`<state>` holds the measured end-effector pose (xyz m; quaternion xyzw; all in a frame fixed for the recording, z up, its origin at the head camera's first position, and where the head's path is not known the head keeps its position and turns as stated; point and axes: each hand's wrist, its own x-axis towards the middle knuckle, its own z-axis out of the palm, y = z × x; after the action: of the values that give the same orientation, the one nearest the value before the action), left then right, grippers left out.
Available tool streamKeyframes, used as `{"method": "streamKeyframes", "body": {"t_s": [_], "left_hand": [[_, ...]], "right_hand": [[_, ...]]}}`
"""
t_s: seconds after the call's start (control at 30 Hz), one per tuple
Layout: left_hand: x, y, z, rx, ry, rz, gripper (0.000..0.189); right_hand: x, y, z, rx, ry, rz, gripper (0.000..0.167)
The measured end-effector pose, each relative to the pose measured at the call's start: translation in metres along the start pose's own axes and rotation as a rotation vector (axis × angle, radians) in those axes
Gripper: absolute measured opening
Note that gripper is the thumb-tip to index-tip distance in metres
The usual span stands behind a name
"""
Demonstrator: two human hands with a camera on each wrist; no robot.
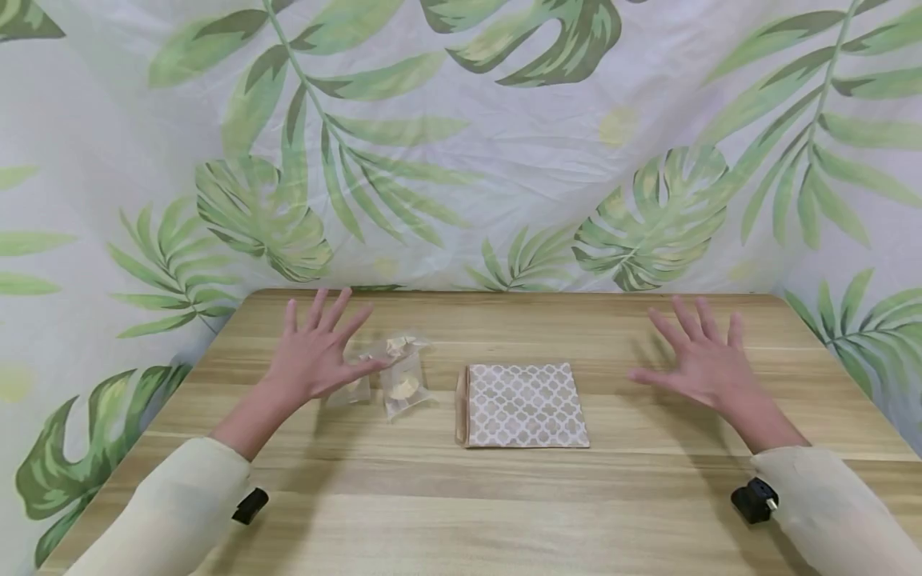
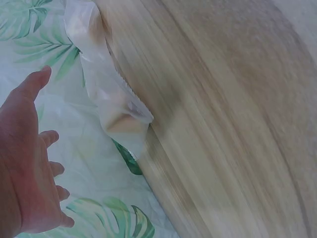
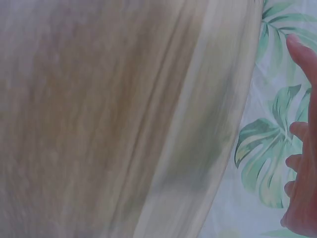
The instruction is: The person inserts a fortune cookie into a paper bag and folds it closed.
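Note:
My left hand (image 1: 311, 360) is spread above the table's left side, fingers straight and holding nothing. Beside its thumb lie small clear plastic packets (image 1: 405, 389) with pale, cream-coloured pieces inside; the hand partly covers the left one in the head view. The left wrist view shows these packets (image 2: 119, 106) as a strip with a serrated edge. My right hand (image 1: 709, 370) is likewise spread over the right side, with nothing in it. Between the hands, nearer the packets, a flat folded bag (image 1: 528, 406) with a white lattice pattern and a brown side fold lies on the table.
The wood-grain table (image 1: 461, 520) reaches back to a hanging white cloth (image 1: 519, 176) printed with green leaves, which also runs along both sides. A small black device (image 1: 754, 502) sits at the right sleeve, and another black device (image 1: 250, 506) at the left sleeve.

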<state>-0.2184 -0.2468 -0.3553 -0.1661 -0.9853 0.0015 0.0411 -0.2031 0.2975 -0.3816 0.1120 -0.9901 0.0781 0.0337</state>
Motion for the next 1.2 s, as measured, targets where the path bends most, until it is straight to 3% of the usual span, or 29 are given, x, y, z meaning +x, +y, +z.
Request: {"method": "streamKeyframes", "body": {"t_s": [0.6,1.2], "left_hand": [[0.008,0.026,0.003,-0.005,-0.006,0.039,0.091],[0.023,0.081,0.004,-0.019,0.076,0.220,0.087]], "right_hand": [[0.004,-0.025,0.005,-0.001,-0.007,-0.061,0.107],[0.006,-0.048,0.011,0.053,-0.038,-0.146,0.103]]}}
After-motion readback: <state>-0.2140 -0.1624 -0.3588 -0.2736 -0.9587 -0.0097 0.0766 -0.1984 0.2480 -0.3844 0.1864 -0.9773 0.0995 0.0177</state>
